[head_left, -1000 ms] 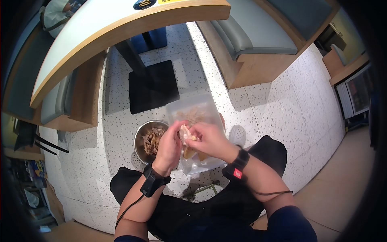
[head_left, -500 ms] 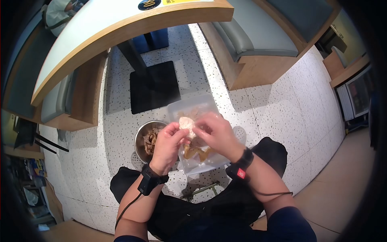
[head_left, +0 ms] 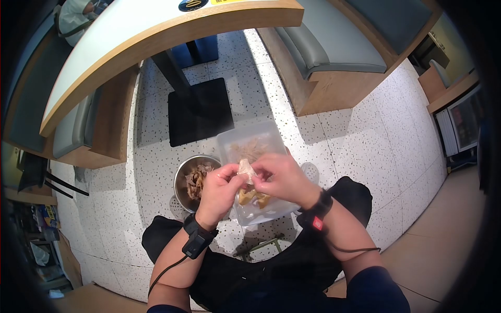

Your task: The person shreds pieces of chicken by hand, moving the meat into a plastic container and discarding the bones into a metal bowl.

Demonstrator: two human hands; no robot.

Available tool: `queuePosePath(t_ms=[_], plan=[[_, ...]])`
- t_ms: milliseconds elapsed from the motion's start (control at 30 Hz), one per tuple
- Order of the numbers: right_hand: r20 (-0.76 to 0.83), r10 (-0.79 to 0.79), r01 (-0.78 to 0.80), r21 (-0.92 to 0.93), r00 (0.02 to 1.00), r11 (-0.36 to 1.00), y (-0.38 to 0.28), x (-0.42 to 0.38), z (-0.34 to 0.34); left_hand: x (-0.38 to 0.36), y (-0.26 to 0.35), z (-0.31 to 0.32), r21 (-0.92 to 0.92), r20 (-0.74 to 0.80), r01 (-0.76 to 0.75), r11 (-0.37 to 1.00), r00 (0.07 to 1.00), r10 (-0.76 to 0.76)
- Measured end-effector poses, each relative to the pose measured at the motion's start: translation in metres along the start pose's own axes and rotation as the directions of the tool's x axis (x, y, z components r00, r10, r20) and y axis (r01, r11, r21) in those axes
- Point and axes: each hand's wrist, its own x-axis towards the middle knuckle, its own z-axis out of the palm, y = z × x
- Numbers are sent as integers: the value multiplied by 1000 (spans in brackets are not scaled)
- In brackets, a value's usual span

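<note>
A pale piece of meat (head_left: 246,169), seemingly cooked chicken, is pinched between the fingertips of both hands. My left hand (head_left: 219,189) grips it from the left, and my right hand (head_left: 282,176) holds its right edge. Beneath them stands a translucent plastic tub (head_left: 248,131). Thin pale shreds of meat (head_left: 247,149) lie in its far part, and yellowish, skin-covered pieces (head_left: 254,198) lie in the near part. Partly behind my left hand is a round metal bowl (head_left: 180,182) containing brown scraps (head_left: 197,180), perhaps bones and skin. My hands hide the tub's middle.
A wood-edged white table (head_left: 172,32) stands ahead on a black base plate (head_left: 201,112). Grey padded benches (head_left: 334,47) flank it. Another person (head_left: 74,20) sits at the far left. The floor is speckled tile (head_left: 355,151).
The pale meat has turned and looks narrower between my fingers. My right hand has moved slightly down and right, its fingers closer around the piece. Tub and bowl stay put.
</note>
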Motion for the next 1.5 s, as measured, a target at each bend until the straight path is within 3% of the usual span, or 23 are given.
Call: queuePosePath(t_ms=[100, 167, 300, 333, 500, 567, 633, 700, 767, 800, 833, 867, 933, 967, 1033, 1100, 1167, 1200, 1233, 1300, 1433, 1467, 1500], plan=[[-15, -33, 32, -94, 999, 995, 5, -2, 2, -4, 2, 5, 40, 4, -15, 999, 1000, 15], [-32, -59, 54, -140, 998, 989, 9, -2, 1, -8, 4, 7, 209, 2, -14, 978, 1000, 14], [7, 61, -61, 13, 998, 998, 5, 2, -3, -2, 5, 6, 62, -12, -1, 998, 1000, 2], [19, 91, -92, 94, 996, 991, 3, 3, -4, -2, 5, 5, 112, -6, -21, 994, 1000, 22], [68, 118, -124, 80, 991, 989, 0, 2, -9, -5, 6, 1, 307, 43, -114, 945, 993, 106], [79, 90, -94, 43, 993, 995, 1, 1, -6, -10, 18, 3, 561, 114, -190, 806, 982, 151], [38, -47, 53, -173, 998, 983, 5, -1, -1, -12, 19, 4, 618, 145, -248, 746, 969, 202], [17, 1, 1, -117, 1000, 993, 4, -2, -1, -13, 14, 6, 667, 180, -302, 681, 952, 246], [3, 47, -47, -60, 999, 997, 3, -3, -2, -11, 3, 4, 397, 49, -192, 897, 981, 188], [28, 235, -236, 147, 972, 960, 2, -2, -3, -11, 5, 5, 396, 46, -195, 897, 980, 192], [90, 404, -409, 340, 910, 847, 1, -1, -3, -12, 9, 7, 242, 28, -133, 961, 991, 130], [89, 401, -406, 340, 912, 848, 0, 1, -4, -12, 12, 9, 80, 24, -65, 995, 998, 63], [190, 489, -503, 562, 851, 657, -1, 3, -8, -9, 7, 6, -44, 15, -64, 997, 998, 64], [189, 490, -503, 561, 851, 658, 4, 3, -8, -8, 5, 4, -168, 6, -60, 984, 998, 61], [90, 562, -478, 644, 822, 597, 13, 8, -9, -8, 9, 0, -148, -58, -93, 985, 995, 85], [4, 574, -458, 607, 819, 650, 17, 7, -15, -8, 11, -5, -127, -119, -122, 984, 987, 107], [0, 546, -512, 346, 838, 786, 21, 10, -14, -4, 15, -10, -123, -146, -20, 992, 989, 2], [21, 548, -547, 115, 836, 829, 17, 10, -14, -3, 15, -9, -119, -163, -19, 993, 987, -1], [25, 547, -546, 117, 837, 830, 17, 9, -11, -2, 15, -9, -117, -167, -18, 993, 986, -1], [-4, 210, -200, -312, 978, 929, 19, 4, -4, -2, 14, -8, -71, -146, 2, 997, 989, -13], [-170, 2, -51, -281, 985, 958, 18, 4, 2, 2, 4, -11, 18, -92, -21, 1000, 996, 23], [-171, 1, -49, -281, 985, 958, 13, 3, 1, 2, 3, -11, 113, -82, -11, 994, 996, 21], [-133, 48, -68, -148, 990, 987, -4, 5, -4, 3, 2, -10, 206, -72, -1, 979, 997, 16]])
